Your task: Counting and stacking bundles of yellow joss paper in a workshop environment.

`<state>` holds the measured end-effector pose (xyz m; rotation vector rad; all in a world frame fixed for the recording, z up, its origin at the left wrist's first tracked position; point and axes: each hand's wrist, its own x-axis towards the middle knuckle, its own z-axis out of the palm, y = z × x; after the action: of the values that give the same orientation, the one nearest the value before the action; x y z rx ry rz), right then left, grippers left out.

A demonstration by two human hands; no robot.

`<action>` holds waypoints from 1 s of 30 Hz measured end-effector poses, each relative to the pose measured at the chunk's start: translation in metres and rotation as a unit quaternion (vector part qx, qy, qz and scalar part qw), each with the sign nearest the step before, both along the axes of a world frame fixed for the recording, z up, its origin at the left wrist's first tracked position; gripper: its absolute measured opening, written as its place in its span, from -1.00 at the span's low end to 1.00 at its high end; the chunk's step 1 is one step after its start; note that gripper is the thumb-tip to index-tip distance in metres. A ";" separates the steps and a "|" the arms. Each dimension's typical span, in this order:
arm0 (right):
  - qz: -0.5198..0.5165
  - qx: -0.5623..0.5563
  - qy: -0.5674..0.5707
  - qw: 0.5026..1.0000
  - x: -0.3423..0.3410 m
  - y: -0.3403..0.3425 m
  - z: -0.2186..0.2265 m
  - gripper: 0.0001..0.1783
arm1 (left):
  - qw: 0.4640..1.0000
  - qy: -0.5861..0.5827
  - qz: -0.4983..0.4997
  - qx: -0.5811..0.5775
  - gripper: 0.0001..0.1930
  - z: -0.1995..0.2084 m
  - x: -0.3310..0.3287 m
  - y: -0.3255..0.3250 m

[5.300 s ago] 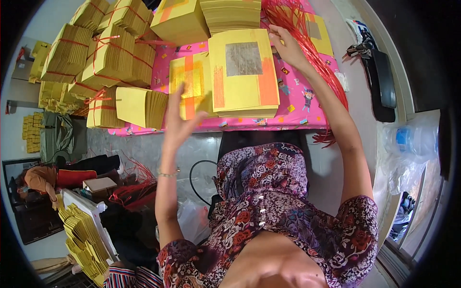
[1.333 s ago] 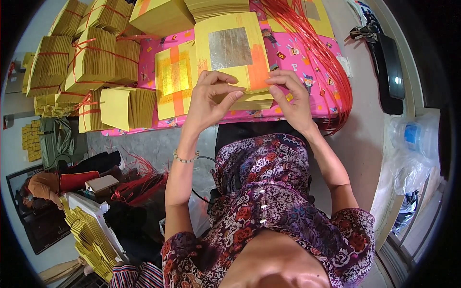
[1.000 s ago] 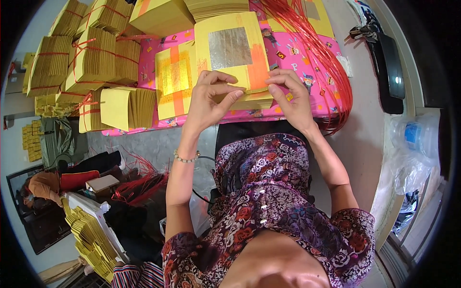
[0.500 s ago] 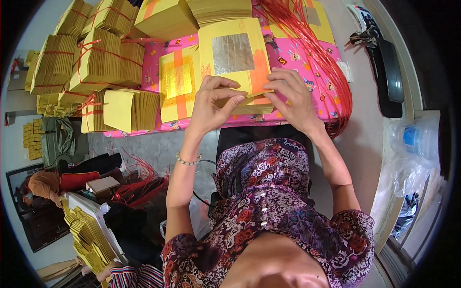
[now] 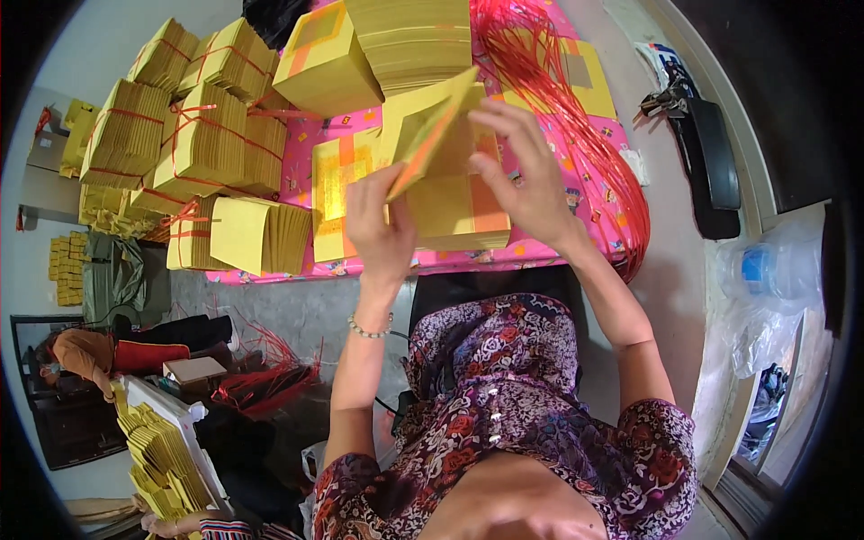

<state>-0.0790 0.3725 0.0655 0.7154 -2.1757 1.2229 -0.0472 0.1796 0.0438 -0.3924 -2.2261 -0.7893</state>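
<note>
My left hand grips the lower edge of a folded yellow paper sheet with an orange stripe. The sheet stands tilted up over a stack of yellow paper on the table. My right hand is open just right of the sheet, fingers stretched out and thumb apart; the hand appears free of the paper. To the left of the stack lies a yellow sheet with a gold foil square and an orange band.
Yellow bundles tied with red string stand at the left. Large yellow stacks rise at the back. Red plastic strings hang over the right side of the pink patterned table. At far left, another person is beside yellow paper bundles.
The sheet has risen from lying flat on the stack to a tilted, folded position. My left hand has moved down, holding it; my right hand has come off the edge and opened.
</note>
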 end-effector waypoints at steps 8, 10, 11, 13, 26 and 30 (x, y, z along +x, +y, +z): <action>0.026 -0.183 -0.124 0.975 -0.036 0.008 -0.023 -0.36 | 0.963 0.093 -0.017 0.254 -0.87 0.020 0.002 -0.030; 0.035 -0.171 -0.109 0.979 -0.041 0.011 -0.020 -0.36 | 0.942 0.067 -0.047 0.325 -0.83 0.019 -0.001 -0.026; 0.087 -0.206 -0.112 0.968 -0.042 0.012 -0.020 -0.37 | 0.939 0.049 -0.080 0.331 -0.79 0.015 -0.005 -0.027; 0.129 -0.252 -0.124 0.951 -0.045 0.011 -0.026 -0.48 | 0.924 -0.006 -0.145 0.355 -0.70 0.000 -0.012 -0.029; 0.127 -0.297 -0.131 0.937 -0.032 0.008 -0.031 -0.73 | 0.923 -0.040 -0.140 0.356 -0.54 -0.030 -0.017 -0.037; 0.086 -0.278 -0.108 0.951 -0.032 0.008 -0.032 -0.76 | 0.895 -0.065 -0.153 0.414 -0.55 -0.022 -0.016 -0.032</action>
<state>-0.1115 0.3806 0.0338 0.5518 -1.8065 1.9720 -0.0637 0.1474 0.0218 -0.2617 -1.7317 -1.8689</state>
